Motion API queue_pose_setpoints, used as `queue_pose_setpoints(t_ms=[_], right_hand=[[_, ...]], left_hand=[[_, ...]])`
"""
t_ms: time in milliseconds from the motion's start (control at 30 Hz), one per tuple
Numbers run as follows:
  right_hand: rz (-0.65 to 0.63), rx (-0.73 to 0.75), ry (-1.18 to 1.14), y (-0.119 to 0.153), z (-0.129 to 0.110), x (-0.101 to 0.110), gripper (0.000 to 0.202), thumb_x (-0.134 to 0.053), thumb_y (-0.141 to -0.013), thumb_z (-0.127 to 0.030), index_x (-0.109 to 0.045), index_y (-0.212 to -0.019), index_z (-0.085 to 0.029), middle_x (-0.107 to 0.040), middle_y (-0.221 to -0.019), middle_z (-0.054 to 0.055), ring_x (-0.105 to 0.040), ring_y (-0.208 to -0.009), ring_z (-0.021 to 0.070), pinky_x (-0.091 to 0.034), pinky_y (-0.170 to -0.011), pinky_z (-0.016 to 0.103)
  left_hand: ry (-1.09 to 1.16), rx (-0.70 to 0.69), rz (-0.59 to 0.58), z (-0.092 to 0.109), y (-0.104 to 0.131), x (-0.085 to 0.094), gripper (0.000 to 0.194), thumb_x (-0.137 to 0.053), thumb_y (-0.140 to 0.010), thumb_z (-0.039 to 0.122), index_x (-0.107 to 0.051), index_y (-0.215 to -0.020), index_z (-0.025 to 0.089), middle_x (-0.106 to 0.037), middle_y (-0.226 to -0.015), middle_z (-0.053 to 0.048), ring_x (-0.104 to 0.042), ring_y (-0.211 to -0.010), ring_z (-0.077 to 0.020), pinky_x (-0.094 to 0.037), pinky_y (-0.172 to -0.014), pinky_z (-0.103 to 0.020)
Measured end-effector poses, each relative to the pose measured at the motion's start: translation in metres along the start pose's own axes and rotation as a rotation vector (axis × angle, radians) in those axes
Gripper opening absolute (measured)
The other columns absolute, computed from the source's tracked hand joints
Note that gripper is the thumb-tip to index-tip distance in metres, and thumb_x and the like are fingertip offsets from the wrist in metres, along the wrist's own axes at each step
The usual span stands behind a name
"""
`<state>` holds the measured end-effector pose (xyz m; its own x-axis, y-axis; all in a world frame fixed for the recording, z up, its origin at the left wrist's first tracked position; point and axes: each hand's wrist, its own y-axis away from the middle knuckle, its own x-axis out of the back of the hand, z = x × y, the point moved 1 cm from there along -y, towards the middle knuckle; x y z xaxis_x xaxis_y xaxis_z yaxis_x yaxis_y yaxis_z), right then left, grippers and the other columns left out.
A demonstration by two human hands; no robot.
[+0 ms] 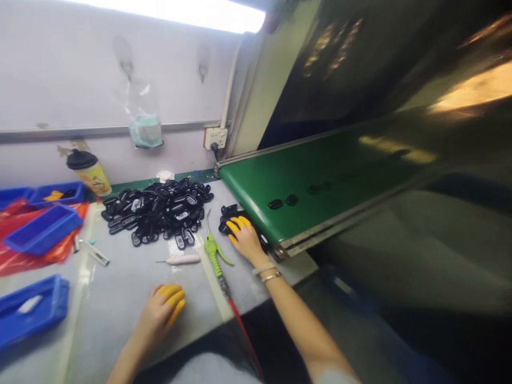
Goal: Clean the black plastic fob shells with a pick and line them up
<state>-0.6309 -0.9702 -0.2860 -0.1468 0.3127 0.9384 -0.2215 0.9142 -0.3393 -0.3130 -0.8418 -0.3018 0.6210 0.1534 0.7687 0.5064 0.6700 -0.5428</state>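
Observation:
My right hand (246, 240), with yellow finger cots, lies over a small heap of black oval plastic pieces (228, 210) beside the conveyor's end. Its fingers are slightly apart and touch the heap; no piece shows gripped. Above the grey table near its front edge is my left hand (163, 309), also in yellow finger cots. Its fingers are curled together, and their undersides are hidden. Between the hands lies a green air blow gun (214, 255) on a red hose. A pale-handled pick (183, 260) rests left of it. Behind is a large pile of similar black pieces (160, 210).
A green conveyor belt (320, 181) runs off to the right, carrying several black pieces (276, 204). Blue trays (44, 229) and red plastic (20, 213) occupy the left. At the wall stand a lidded yellow cup (92, 173) and a hanging bag (146, 128).

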Motion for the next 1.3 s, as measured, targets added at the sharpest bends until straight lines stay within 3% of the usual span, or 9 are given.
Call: queue_pose_setpoints(t_ms=[133, 267, 367, 500, 700, 867, 1033, 1133, 1300], right_hand=[[0.146, -0.013, -0.113, 0.001, 0.007, -0.011, 0.042, -0.047, -0.093, -0.035, -0.059, -0.127, -0.015, -0.061, -0.121, 0.016, -0.048, -0.121, 0.0300, -0.043, -0.099, 0.048], [0.205, -0.003, -0.139, 0.005, 0.018, -0.016, 0.043, -0.035, -0.097, -0.030, -0.057, -0.129, -0.012, -0.065, -0.116, 0.016, -0.053, -0.116, 0.0267, -0.041, -0.101, 0.047], [0.150, 0.010, -0.063, 0.011, 0.021, -0.011, 0.043, -0.039, -0.096, -0.030, -0.058, -0.127, -0.007, -0.067, -0.108, 0.018, -0.055, -0.113, 0.0275, -0.037, -0.104, 0.046], [0.007, -0.075, -0.028, 0.011, 0.021, -0.004, 0.038, -0.048, -0.091, -0.024, -0.062, -0.123, -0.010, -0.068, -0.101, 0.016, -0.055, -0.107, 0.0278, -0.038, -0.098, 0.043], [-0.060, -0.060, -0.041, -0.005, 0.008, 0.005, 0.037, -0.054, -0.087, -0.027, -0.064, -0.120, -0.014, -0.069, -0.097, 0.012, -0.055, -0.101, 0.0269, -0.035, -0.094, 0.041], [-0.073, -0.079, -0.072, -0.026, 0.008, 0.035, 0.040, -0.056, -0.084, -0.030, -0.062, -0.122, -0.020, -0.066, -0.111, 0.009, -0.053, -0.105, 0.0246, -0.038, -0.092, 0.037], [-0.098, -0.396, 0.263, -0.045, 0.048, 0.076, 0.043, -0.046, -0.087, -0.016, -0.058, -0.128, -0.020, -0.051, -0.136, 0.017, -0.052, -0.106, 0.0317, -0.043, -0.079, 0.041], [-0.241, -0.351, 0.376, -0.054, 0.068, 0.091, 0.038, -0.042, -0.087, -0.006, -0.066, -0.114, -0.018, -0.061, -0.121, 0.017, -0.054, -0.102, 0.0293, -0.042, -0.075, 0.037], [-0.291, -0.240, 0.397, -0.064, 0.073, 0.111, 0.021, -0.052, -0.081, -0.008, -0.069, -0.093, -0.007, -0.067, -0.095, 0.017, -0.057, -0.097, 0.0249, -0.037, -0.078, 0.034]], left_hand=[[0.013, 0.003, 0.019, -0.001, -0.004, 0.007, 0.019, -0.053, -0.090, 0.017, -0.063, -0.106, 0.021, -0.071, -0.100, -0.006, -0.066, -0.096, -0.0170, -0.049, -0.089, -0.034], [-0.015, -0.003, 0.061, -0.001, -0.009, 0.014, 0.018, -0.054, -0.089, 0.017, -0.063, -0.104, 0.019, -0.071, -0.098, -0.006, -0.066, -0.093, -0.0165, -0.049, -0.087, -0.033], [-0.020, 0.009, 0.067, 0.000, -0.011, 0.015, 0.018, -0.054, -0.089, 0.017, -0.063, -0.105, 0.019, -0.071, -0.098, -0.006, -0.066, -0.092, -0.0164, -0.049, -0.086, -0.033], [0.002, -0.010, 0.053, 0.003, -0.018, 0.015, 0.018, -0.053, -0.090, 0.015, -0.061, -0.106, 0.019, -0.071, -0.097, -0.006, -0.066, -0.092, -0.0166, -0.049, -0.086, -0.034], [0.020, -0.063, 0.052, 0.007, -0.037, 0.018, 0.020, -0.054, -0.088, 0.013, -0.060, -0.106, 0.019, -0.071, -0.097, -0.006, -0.066, -0.094, -0.0170, -0.048, -0.086, -0.034], [0.024, -0.076, 0.062, 0.007, -0.038, 0.017, 0.023, -0.055, -0.087, 0.012, -0.061, -0.108, 0.020, -0.071, -0.100, -0.006, -0.066, -0.096, -0.0178, -0.048, -0.088, -0.035], [0.046, -0.040, 0.078, 0.000, -0.028, 0.017, 0.023, -0.054, -0.088, 0.015, -0.062, -0.109, 0.021, -0.070, -0.101, -0.007, -0.067, -0.095, -0.0182, -0.053, -0.082, -0.032], [0.047, -0.036, 0.076, -0.002, -0.026, 0.019, 0.023, -0.055, -0.087, 0.015, -0.063, -0.108, 0.022, -0.071, -0.099, -0.007, -0.067, -0.094, -0.0184, -0.054, -0.080, -0.032], [0.124, 0.031, 0.037, -0.001, -0.022, 0.019, 0.025, -0.055, -0.088, 0.015, -0.063, -0.110, 0.022, -0.071, -0.103, -0.006, -0.066, -0.099, -0.0183, -0.054, -0.085, -0.033]])
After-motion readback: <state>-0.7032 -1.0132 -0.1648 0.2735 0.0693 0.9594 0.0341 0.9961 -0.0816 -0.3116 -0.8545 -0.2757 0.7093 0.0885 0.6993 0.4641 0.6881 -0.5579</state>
